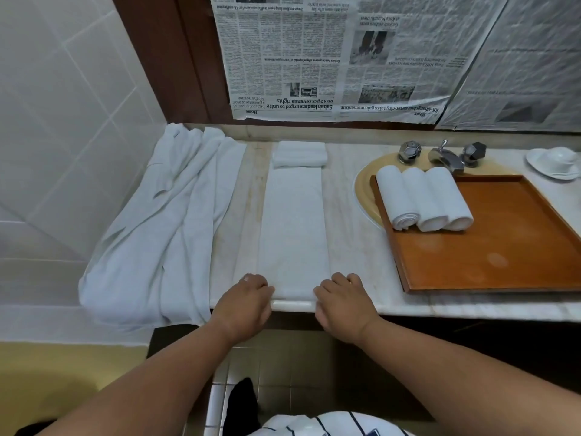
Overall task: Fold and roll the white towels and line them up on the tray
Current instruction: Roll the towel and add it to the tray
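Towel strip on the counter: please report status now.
Both hands, left and right, gripping near end of folded towel strip. Three rolled towels on tray. Nothing blocking.

Marble counter [352, 215]; yellow basin [366, 190] set into it, chrome tap [446, 158] flanked by 2 faceted handles; white saucer [553, 163] at far right; newspaper sheets [314, 55] fixed to the wall; white tiles [63, 105] at left
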